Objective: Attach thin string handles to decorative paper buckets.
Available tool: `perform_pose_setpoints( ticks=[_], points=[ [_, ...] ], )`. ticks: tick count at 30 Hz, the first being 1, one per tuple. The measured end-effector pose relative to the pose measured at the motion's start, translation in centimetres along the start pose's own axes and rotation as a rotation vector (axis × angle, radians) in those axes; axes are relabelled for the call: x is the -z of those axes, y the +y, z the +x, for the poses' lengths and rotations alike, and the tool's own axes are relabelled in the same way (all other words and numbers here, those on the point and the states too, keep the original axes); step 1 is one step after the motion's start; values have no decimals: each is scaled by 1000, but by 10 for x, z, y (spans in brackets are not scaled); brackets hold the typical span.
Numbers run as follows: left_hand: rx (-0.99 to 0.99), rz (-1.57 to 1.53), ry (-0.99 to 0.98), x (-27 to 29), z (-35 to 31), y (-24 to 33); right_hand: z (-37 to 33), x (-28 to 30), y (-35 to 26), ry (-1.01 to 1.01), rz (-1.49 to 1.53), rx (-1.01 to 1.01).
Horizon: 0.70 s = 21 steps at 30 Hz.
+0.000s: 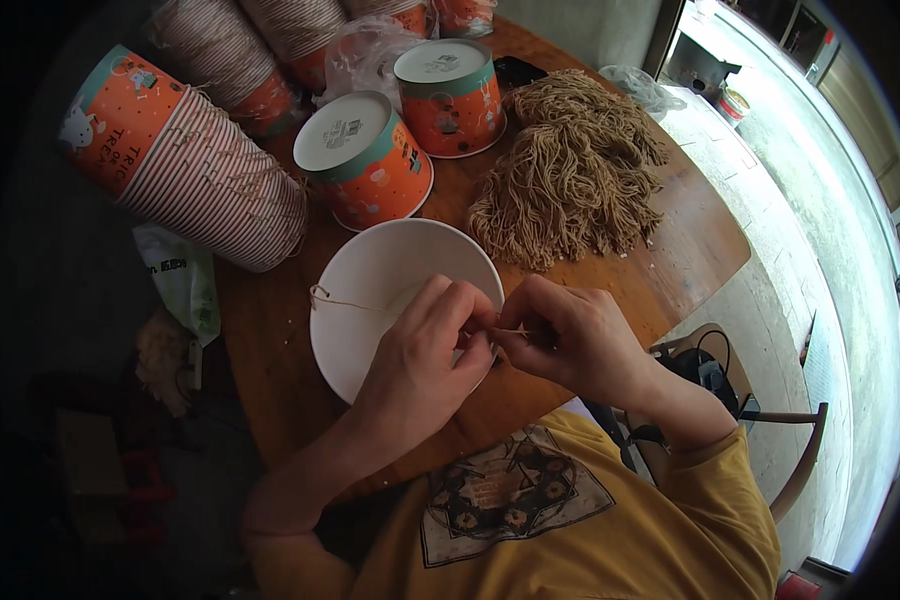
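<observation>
A paper bucket (370, 260) stands mouth up on the table before me, its white inside showing. On its left rim a thin brown string (345, 302) is knotted through and runs across the inside, passing under my left hand. At the right rim my left hand (430, 340) pinches with thumb and forefinger. Close beside it, my right hand (575, 325) is closed on the string too, with a short piece showing between the two hands. The fingers hide the string's end and that part of the rim.
Beyond the bucket lies a heap of brown strings (575, 170). Two orange buckets (370, 175) stand upside down on the wooden table (680, 260). Nested bucket stacks (220, 185) lean at the left and back, near a clear plastic bag (365, 55). A wooden chair (805, 465) is at the right.
</observation>
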<state>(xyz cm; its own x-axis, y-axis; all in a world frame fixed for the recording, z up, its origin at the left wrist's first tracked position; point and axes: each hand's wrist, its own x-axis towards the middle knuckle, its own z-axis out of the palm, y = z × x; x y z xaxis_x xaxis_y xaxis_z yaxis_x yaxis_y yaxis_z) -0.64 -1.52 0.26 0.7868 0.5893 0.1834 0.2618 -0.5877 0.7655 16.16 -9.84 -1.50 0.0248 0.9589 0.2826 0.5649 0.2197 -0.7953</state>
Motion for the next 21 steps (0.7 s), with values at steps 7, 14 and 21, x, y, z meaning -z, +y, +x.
perform_pose_setpoints(
  ticks=[7, 14, 21],
  points=[
    [-1, 19, 30, -1, -1, 3, -1, 2, 0, -17, -12, 5],
    [183, -433, -14, -3, -3, -7, -3, 2, 1, -38, 113, -93],
    [310, -743, -102, -2, 1, -9, -8, -1, 7, -39, 402, -240]
  ],
)
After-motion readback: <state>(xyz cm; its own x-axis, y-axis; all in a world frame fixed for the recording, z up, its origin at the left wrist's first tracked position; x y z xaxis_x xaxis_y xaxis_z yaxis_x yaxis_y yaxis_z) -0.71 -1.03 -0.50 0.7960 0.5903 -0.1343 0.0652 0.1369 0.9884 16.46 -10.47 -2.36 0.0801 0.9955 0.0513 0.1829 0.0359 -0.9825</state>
